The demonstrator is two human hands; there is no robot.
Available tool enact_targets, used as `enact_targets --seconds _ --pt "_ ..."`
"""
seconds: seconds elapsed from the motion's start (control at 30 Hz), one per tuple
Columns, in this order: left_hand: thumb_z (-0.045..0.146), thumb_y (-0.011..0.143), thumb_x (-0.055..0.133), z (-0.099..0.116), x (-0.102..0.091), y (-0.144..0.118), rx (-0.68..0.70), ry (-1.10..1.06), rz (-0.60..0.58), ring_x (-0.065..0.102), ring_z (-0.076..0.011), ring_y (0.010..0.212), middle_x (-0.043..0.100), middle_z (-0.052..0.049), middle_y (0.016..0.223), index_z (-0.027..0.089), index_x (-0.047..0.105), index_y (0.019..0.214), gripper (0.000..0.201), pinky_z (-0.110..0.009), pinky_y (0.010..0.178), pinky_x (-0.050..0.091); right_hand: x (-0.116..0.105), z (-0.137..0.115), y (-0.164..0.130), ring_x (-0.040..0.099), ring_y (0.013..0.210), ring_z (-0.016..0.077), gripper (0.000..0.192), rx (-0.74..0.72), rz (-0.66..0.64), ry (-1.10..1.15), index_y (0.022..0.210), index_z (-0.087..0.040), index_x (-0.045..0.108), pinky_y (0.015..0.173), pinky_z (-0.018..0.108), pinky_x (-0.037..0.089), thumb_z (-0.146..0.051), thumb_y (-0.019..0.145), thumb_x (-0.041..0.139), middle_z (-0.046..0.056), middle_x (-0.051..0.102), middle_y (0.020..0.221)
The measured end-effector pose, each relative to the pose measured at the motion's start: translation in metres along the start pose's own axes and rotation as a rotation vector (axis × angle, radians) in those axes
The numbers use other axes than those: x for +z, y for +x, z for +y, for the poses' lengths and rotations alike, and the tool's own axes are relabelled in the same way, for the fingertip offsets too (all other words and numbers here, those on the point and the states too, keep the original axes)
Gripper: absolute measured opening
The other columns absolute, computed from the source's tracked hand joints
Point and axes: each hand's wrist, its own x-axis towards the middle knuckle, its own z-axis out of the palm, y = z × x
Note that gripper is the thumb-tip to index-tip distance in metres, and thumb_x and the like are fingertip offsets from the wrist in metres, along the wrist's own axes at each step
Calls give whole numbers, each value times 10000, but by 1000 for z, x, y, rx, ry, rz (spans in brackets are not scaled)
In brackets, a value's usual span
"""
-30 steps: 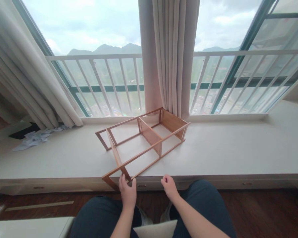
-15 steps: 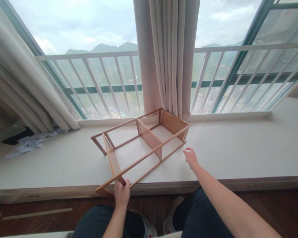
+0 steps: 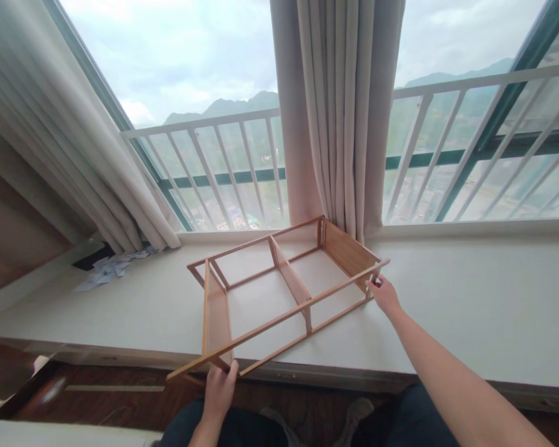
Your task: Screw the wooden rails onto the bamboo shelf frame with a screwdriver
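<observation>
A wooden shelf frame [image 3: 279,292] lies on its side on the white window ledge [image 3: 447,310], with its near end sticking out over the ledge's front edge. My left hand [image 3: 220,390] grips that near end at the bottom rail. My right hand [image 3: 382,293] reaches far out and closes on the frame's far right corner, beside its solid end panel. Two upright panels divide the frame.
Beige curtains [image 3: 349,112] hang behind the frame and at the left [image 3: 74,167]. A white railing [image 3: 223,161] runs outside the glass. Crumpled papers [image 3: 112,268] lie at the ledge's left end. Dark wood floor [image 3: 121,403] lies below, with my knees at the bottom.
My right hand has gone from near my knee out to the frame's far right corner and taken hold. The left hand keeps its grip. The view has shifted left.
</observation>
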Motion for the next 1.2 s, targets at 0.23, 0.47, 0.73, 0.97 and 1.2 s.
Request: enact_targets --seconds 0.23,0.47,0.73,0.97,1.2 --pt "450 754 471 10 -6 -3 -6 12 -21 691 -338 918 721 -101 784 239 620 636 284 -446 888 532 -21 7 -18 642 733 257 555 21 -33 -76 1128 -121 744 688 331 445 -479 762 529 88 701 732" --pt "444 764 475 4 -14 -19 9 -16 -32 693 -324 899 710 -96 781 228 631 685 278 -435 885 533 -45 15 -49 624 701 265 569 0 -11 -128 991 -115 760 676 340 440 -548 728 502 102 689 711" --pt "428 768 483 2 -27 -34 -14 -36 -102 702 -318 820 709 -85 704 255 610 605 270 -412 819 545 -72 26 -96 571 600 258 474 5 16 -197 675 -200 635 602 347 398 -638 732 465 91 629 598" --pt "443 758 506 -17 -30 -36 7 -32 -143 710 -312 747 700 -76 647 258 630 575 288 -392 787 557 -96 31 -139 584 585 260 445 63 9 -196 659 -213 625 594 353 408 -635 723 497 83 633 589" --pt "476 758 480 -19 -23 -31 23 -7 -177 715 -331 833 735 -106 741 238 631 608 319 -425 838 548 -112 45 -164 660 710 291 638 174 169 -196 1092 -190 597 634 347 449 -686 690 582 86 693 779"
